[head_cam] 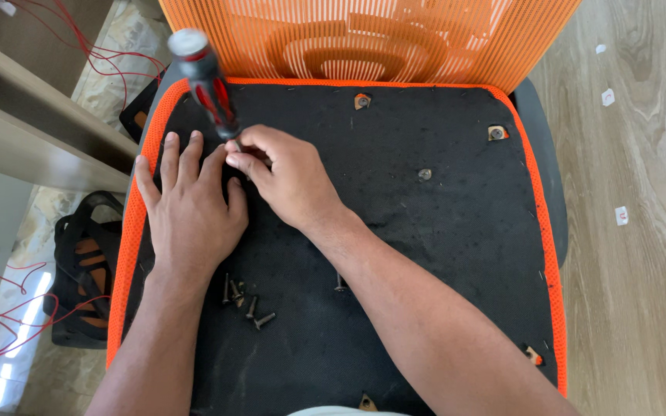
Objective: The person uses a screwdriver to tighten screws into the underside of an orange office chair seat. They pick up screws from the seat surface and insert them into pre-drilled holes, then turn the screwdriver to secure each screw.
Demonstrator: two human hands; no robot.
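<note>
Right hand (283, 179) fingers pinch the screwdriver (206, 81) shaft; its tip is hidden. Left hand (190, 204) lies flat, fingers spread, beside it on the chair seat (425, 254).

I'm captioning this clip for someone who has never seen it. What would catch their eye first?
The red-and-black screwdriver stands upright at upper left, gripped low by the right hand. The left hand lies flat beside it on the black, orange-edged chair seat underside. Loose screws lie near the left wrist.

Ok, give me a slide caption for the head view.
Right hand grips a red-and-black screwdriver, left hand flat on the black seat underside.
</note>
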